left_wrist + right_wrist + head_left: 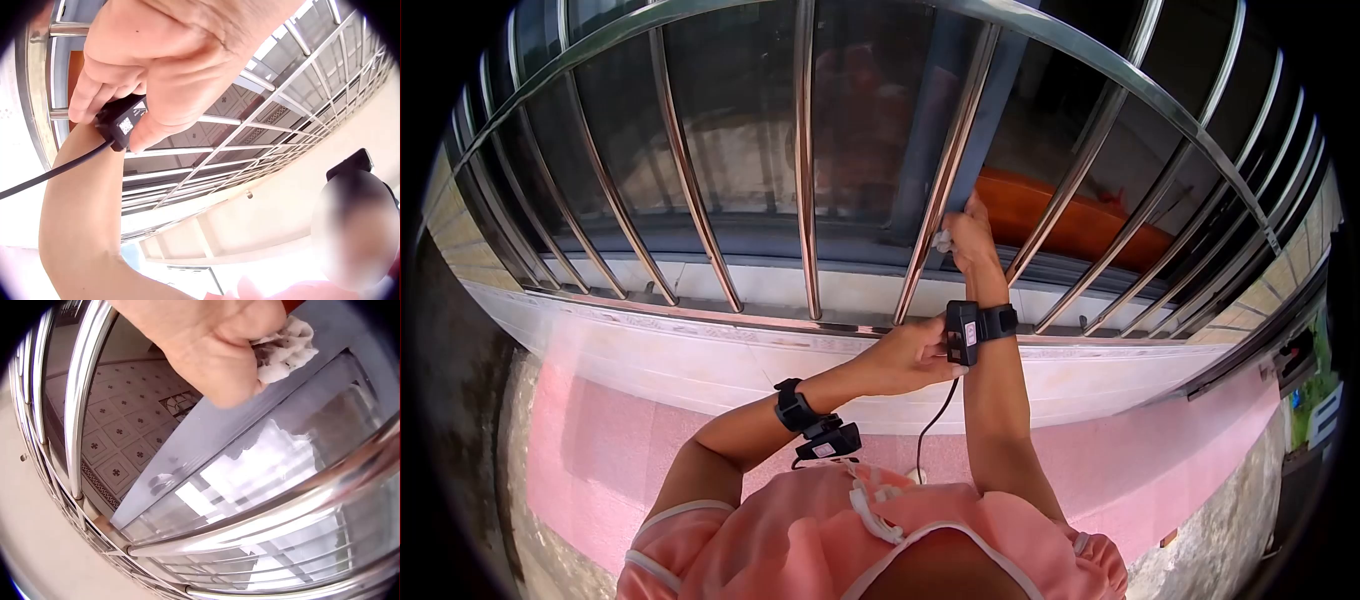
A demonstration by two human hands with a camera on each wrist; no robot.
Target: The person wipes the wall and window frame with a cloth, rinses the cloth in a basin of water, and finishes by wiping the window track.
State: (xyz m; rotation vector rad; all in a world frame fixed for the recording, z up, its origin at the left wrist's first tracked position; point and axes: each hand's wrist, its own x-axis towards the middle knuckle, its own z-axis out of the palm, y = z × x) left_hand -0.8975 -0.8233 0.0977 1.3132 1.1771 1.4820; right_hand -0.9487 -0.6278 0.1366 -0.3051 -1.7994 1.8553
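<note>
My right hand (972, 235) reaches between the metal bars and holds a crumpled white tissue (289, 353) with dark smudges. It is up against the grey window frame (200, 440), beside the glass pane (256, 465). In the left wrist view, the thumb and fingers of my left hand (162, 56) pinch a small black camera box (125, 120). That box is strapped to my right wrist, and a black cable (59, 169) runs from it. The head view shows my left hand outside the bars, just below the right hand.
Shiny vertical bars (805, 160) stand in front of the window, joined by a curved top rail (1090, 60). Below them is a pale tiled ledge (750, 365). Behind the open part of the window is a reddish-brown wooden piece (1040, 215). Pink flooring (1160, 460) lies below.
</note>
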